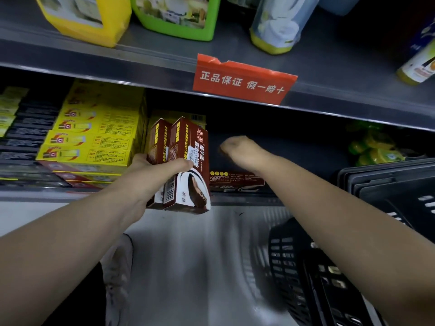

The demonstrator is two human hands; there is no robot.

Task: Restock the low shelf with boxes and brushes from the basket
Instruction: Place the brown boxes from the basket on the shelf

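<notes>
Two brown-red boxes stand side by side in the grip of the left hand, in front of the low shelf. The thumb lies across the front face of the near box and the fingers are curled behind both, so this grip is closed firmly around the pair. The front face carries white Chinese characters that I read as 绵羊油, a picture of a brown shoe below them, and a barcode on the narrow side.

To the right of this grip, the right hand is inside the shelf opening. It is blurred and only its back shows, so I cannot tell if its grip holds something. Just below it one flat brown box with a row of yellow dots lies on the shelf.

To the left of the holding grip is a stack of yellow boxes; at least four show. Above both hands a red sign on the upper shelf edge says 正品保证 假一赔十. Below the right forearm one black basket stands on the floor.
</notes>
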